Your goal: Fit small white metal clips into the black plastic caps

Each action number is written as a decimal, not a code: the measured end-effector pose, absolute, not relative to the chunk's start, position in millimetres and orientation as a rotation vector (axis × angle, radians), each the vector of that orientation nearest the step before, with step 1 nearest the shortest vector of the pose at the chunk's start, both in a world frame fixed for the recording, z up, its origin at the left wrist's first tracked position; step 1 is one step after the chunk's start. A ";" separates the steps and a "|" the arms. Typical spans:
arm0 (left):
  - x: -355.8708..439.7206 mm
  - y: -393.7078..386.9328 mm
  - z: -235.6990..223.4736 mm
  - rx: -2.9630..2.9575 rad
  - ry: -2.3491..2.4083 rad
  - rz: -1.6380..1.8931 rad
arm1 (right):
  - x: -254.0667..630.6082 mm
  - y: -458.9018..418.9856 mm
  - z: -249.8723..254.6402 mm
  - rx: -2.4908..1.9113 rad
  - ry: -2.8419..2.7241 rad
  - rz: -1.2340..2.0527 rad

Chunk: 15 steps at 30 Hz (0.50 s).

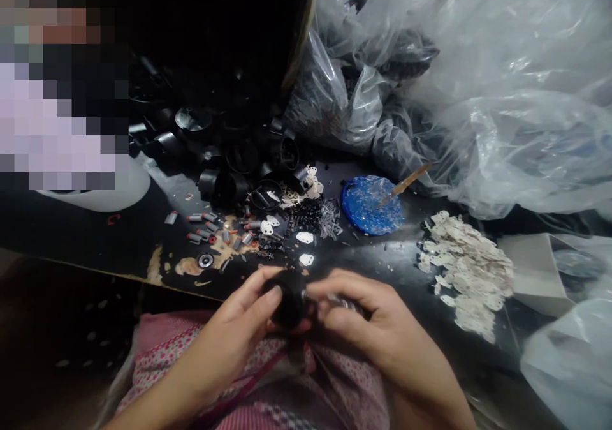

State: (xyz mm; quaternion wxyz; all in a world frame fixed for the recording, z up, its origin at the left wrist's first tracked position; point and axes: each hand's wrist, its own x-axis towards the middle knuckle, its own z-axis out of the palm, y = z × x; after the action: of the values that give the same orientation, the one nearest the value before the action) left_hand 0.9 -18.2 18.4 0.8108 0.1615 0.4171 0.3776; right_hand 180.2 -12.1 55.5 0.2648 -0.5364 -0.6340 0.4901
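Note:
My left hand [255, 309] is wrapped round a black, round, hollow plastic part [289, 299], its thumb lying on the rim. My right hand [366, 315] is closed in a pinch against the part's right side. A thin, ribbed piece that looks like a small spring [310, 296] shows at those fingertips, and something shiny is partly hidden in the palm. Just beyond my hands lie white metal plates [305, 238], several grey cylinders with red ends [196, 237], and a small black-and-white ring [205, 261]. Small dark and grey pins [329, 219] form a pile behind them.
Black round housings [222, 187] crowd the back of the black table [119, 238]. A blue lid of grease-like paste [366, 210] holds a brown stick [406, 184]. White plates [466, 264] are heaped at right, beside a box [530, 270]. Plastic bags [507, 85] fill the back right.

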 end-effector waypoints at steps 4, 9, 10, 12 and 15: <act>-4.8 -25.8 15.7 0.382 0.912 0.766 | 178.4 -11.3 51.4 -1.455 -1.419 1.655; -6.5 -21.0 13.7 0.237 0.995 0.944 | 169.1 6.7 36.4 -1.667 -1.783 1.047; -5.9 -19.1 13.3 0.228 0.992 0.969 | 165.8 13.9 31.5 -1.721 -1.932 0.804; -3.8 -15.8 12.2 0.213 0.975 0.977 | 158.8 29.3 21.5 -1.777 -2.222 0.388; 0.1 -15.2 11.7 0.176 0.977 1.020 | 151.1 44.0 13.3 -1.743 -2.461 0.104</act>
State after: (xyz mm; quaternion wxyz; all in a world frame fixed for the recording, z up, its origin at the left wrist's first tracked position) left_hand 0.1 -15.2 11.7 0.7572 0.0809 0.4482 0.4682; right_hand 151.1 44.0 13.3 0.0620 -0.5766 -0.8140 0.0344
